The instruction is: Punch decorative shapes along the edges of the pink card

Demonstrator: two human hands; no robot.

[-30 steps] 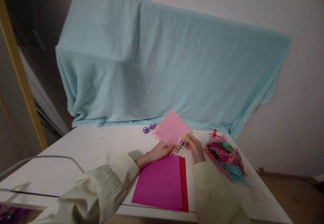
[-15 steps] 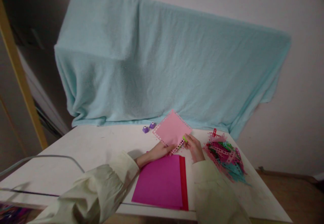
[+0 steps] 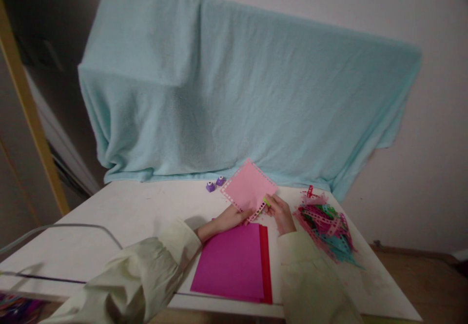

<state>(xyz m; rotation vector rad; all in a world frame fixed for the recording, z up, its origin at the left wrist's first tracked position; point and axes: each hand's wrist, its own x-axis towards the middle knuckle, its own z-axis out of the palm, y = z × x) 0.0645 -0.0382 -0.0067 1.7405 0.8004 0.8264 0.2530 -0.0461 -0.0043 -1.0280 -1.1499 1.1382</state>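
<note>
A pink sheet of paper (image 3: pixel 249 185) with rows of punched holes along its edges is held up, tilted cornerwise, above the table. My left hand (image 3: pixel 234 216) pinches its lower corner between thumb and fingers. At the lower right edge my right hand (image 3: pixel 279 211) is closed round a small green paper punch (image 3: pixel 266 200), mostly hidden by the fingers. Beneath my left hand lies a stack of magenta paper (image 3: pixel 230 263), with red paper (image 3: pixel 266 265) showing along its right side. Two small purple punches (image 3: pixel 210 186) stand behind, left of the pink sheet.
A heap of punched paper strips (image 3: pixel 329 229) in pink, green, blue and red lies on the right of the white table (image 3: pixel 95 207). A light blue cloth (image 3: pixel 234 90) hangs behind the table. A grey cable (image 3: pixel 73 226) crosses the left side.
Almost nothing differs. The pink sheet and both hands stay in place, with only a very slight shift of the right hand along the sheet's edge.
</note>
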